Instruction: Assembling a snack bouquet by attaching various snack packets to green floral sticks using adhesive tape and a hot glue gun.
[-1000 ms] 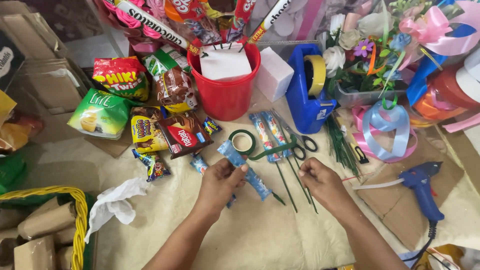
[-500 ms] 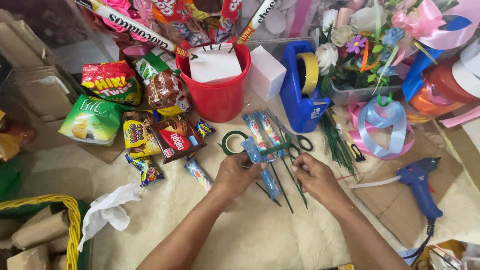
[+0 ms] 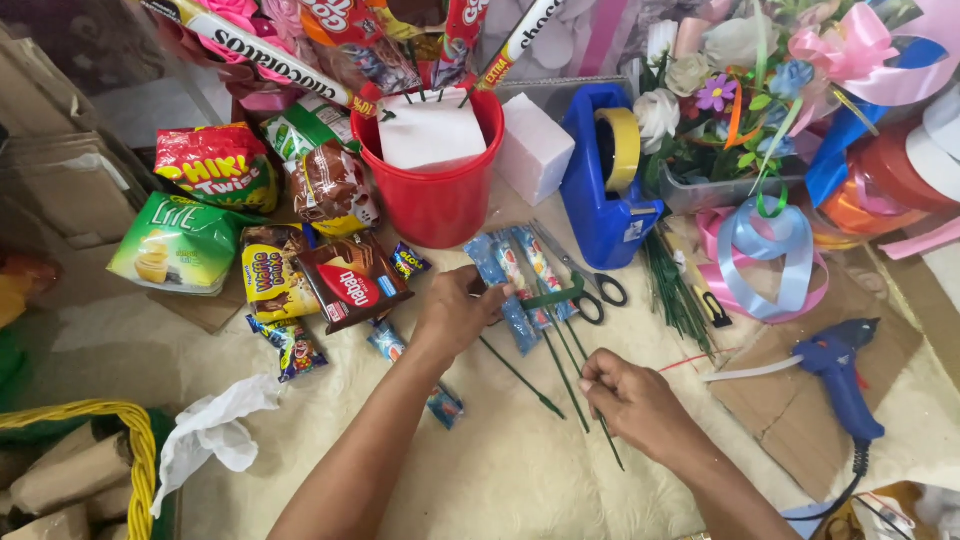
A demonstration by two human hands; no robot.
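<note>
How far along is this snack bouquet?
Done: several snacks already stand on sticks in the red bucket. In hand: the left hand touches long blue candy packets; the right hand pinches a green stick. Left: loose snack packs lie stickless.

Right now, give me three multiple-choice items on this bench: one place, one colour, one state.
1. Where is the blue hot glue gun?
A. On cardboard, to the right of the right hand
B. Inside the red bucket
C. In the yellow basket

2. What colour is the tape dispenser?
A. Green
B. Blue
C. White

3. What is the right hand doing?
A. Lying flat and empty
B. Gripping the scissors
C. Pinching a thin green stick

Answers:
1 A, it lies on the brown cardboard past the right hand.
2 B, its body is blue and carries a yellow tape roll.
3 C, its fingers close on a green stick, while the scissors lie apart on the table.
</note>
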